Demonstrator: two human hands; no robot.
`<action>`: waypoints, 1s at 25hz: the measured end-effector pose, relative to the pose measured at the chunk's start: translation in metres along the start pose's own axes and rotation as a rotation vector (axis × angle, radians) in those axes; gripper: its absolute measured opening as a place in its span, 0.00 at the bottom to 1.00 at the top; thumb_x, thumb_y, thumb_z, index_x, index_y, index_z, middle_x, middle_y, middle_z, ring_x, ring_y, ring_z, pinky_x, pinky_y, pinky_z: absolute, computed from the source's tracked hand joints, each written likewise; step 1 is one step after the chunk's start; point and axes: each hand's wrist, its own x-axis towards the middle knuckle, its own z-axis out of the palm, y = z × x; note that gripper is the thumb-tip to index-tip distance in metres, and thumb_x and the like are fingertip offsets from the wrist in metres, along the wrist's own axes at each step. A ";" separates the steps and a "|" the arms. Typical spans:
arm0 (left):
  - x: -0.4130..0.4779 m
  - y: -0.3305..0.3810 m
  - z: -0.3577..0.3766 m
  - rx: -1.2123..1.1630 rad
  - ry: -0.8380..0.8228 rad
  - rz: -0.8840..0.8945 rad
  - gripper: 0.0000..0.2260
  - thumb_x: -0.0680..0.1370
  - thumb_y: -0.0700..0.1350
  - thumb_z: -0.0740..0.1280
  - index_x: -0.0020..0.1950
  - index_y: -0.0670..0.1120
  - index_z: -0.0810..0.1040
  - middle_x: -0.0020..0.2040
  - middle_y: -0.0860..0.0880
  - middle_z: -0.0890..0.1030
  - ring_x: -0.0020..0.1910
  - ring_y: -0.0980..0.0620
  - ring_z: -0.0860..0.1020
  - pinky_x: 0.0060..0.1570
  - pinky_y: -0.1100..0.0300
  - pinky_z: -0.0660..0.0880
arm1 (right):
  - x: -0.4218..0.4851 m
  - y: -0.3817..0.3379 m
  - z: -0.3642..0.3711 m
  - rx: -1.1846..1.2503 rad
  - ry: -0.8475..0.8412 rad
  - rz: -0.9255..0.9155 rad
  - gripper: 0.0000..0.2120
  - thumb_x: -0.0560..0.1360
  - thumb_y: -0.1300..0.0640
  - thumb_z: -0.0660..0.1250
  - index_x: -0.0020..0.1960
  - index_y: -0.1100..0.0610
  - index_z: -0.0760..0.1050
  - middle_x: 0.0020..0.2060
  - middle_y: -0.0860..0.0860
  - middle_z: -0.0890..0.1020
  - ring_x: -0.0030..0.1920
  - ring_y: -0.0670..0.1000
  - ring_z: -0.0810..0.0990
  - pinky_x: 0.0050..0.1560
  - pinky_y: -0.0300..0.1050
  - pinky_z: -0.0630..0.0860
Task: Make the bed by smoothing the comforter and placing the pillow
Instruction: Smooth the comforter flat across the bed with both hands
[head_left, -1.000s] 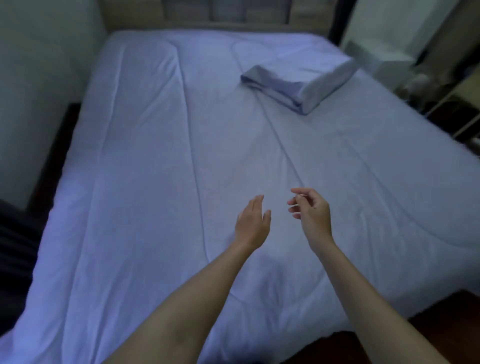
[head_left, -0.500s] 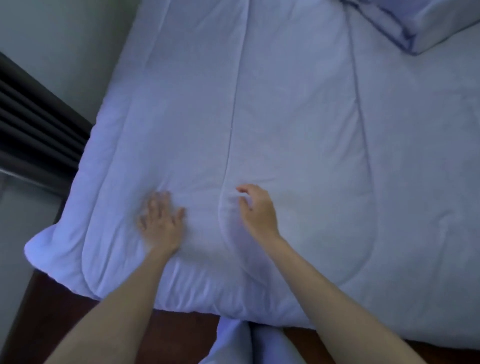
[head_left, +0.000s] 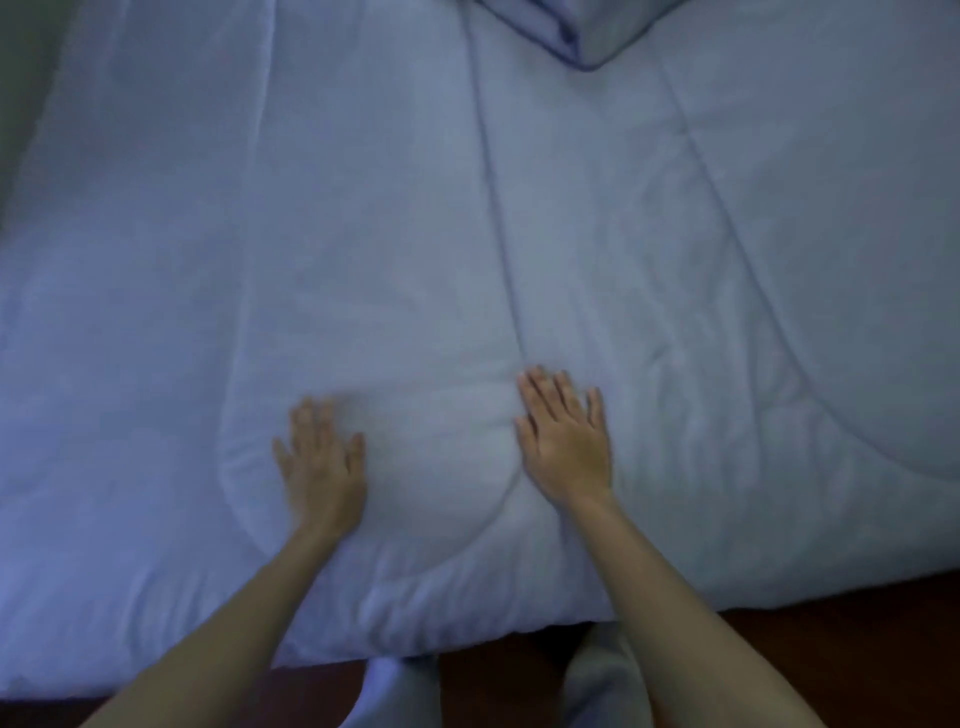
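Observation:
A pale blue quilted comforter (head_left: 395, 218) covers the bed and fills most of the head view. My left hand (head_left: 322, 462) lies flat on it near the foot edge, fingers apart, slightly blurred. My right hand (head_left: 566, 436) also presses flat on the comforter, fingers spread, beside a stitched seam. Neither hand holds anything. The pillow (head_left: 582, 31), in a matching pale case, lies on top of the comforter at the top edge of the view; only its near corner shows.
Dark wooden floor (head_left: 831, 649) runs along the foot of the bed. My legs in light trousers (head_left: 405, 691) stand against the bed's edge. A strip of wall (head_left: 21, 78) shows at the upper left.
Both hands came down from the air onto the comforter. The right hand went from curled fingers to flat and spread. The view tilted down and shifted right along the bed's foot.

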 end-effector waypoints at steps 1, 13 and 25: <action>-0.013 0.059 0.016 -0.021 -0.020 0.118 0.29 0.78 0.54 0.50 0.74 0.38 0.61 0.75 0.38 0.63 0.74 0.39 0.62 0.72 0.43 0.49 | -0.005 0.056 -0.014 -0.011 0.009 0.070 0.25 0.77 0.46 0.55 0.73 0.49 0.64 0.73 0.46 0.67 0.73 0.52 0.64 0.72 0.58 0.56; -0.059 0.322 0.097 0.126 -0.231 0.447 0.30 0.78 0.58 0.44 0.77 0.46 0.55 0.78 0.49 0.57 0.77 0.50 0.58 0.73 0.48 0.47 | -0.058 0.399 -0.130 0.131 0.102 0.954 0.28 0.79 0.47 0.47 0.77 0.54 0.53 0.78 0.53 0.55 0.77 0.55 0.52 0.70 0.73 0.48; -0.047 0.250 0.072 0.071 -0.077 -0.155 0.26 0.81 0.48 0.54 0.74 0.33 0.58 0.75 0.35 0.60 0.75 0.36 0.58 0.68 0.32 0.52 | -0.003 0.206 -0.070 -0.052 -0.212 -0.295 0.23 0.75 0.46 0.53 0.67 0.47 0.72 0.70 0.48 0.72 0.69 0.51 0.72 0.65 0.63 0.69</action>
